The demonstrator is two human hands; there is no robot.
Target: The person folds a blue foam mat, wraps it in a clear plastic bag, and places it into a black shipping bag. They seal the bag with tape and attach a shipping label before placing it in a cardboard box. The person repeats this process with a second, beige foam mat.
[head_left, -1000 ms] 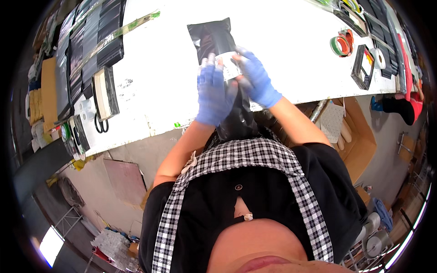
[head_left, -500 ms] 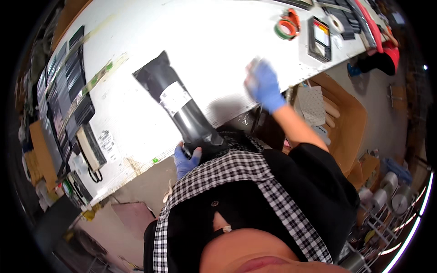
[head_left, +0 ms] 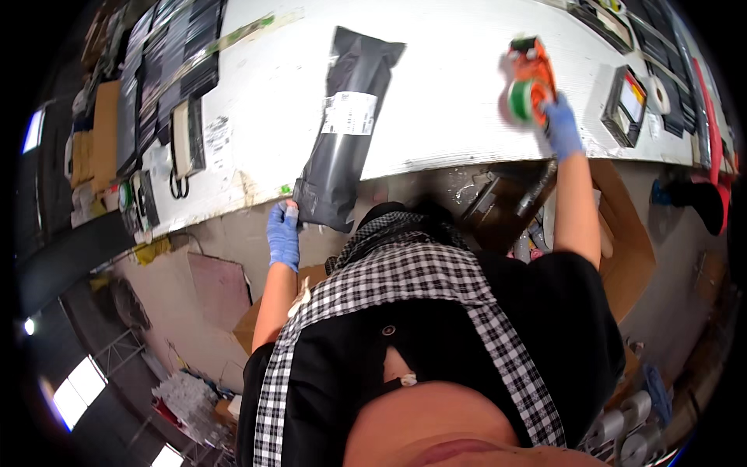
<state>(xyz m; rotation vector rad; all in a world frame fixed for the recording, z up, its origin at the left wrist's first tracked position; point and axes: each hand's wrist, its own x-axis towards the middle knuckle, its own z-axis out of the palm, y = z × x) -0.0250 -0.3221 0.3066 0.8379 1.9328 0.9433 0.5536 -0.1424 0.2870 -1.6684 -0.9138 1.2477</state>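
Observation:
A long black plastic mailing bag (head_left: 334, 167) with a white label (head_left: 348, 114) lies on the white table, its near end overhanging the front edge. My left hand (head_left: 282, 236), in a blue fingerless glove, pinches the bag's near left corner. To the right, my right hand (head_left: 562, 128), gloved the same way, grips an orange tape dispenser (head_left: 537, 66) loaded with a roll of green-edged tape (head_left: 523, 101). The dispenser is blurred and appears lifted a little off the tabletop.
Stacks of dark plastic bags (head_left: 175, 58) lie at the left, with a box-like holder (head_left: 187, 138) beside them. An open black box (head_left: 625, 107) and a white roll (head_left: 657, 95) stand at the right. Below the table edge is a cardboard box (head_left: 626, 241). Another person's leg (head_left: 692, 198) shows far right.
My right hand has moved right and taken hold of the tape dispenser. The bag has turned more upright in view, and my left hand has shifted with its near corner.

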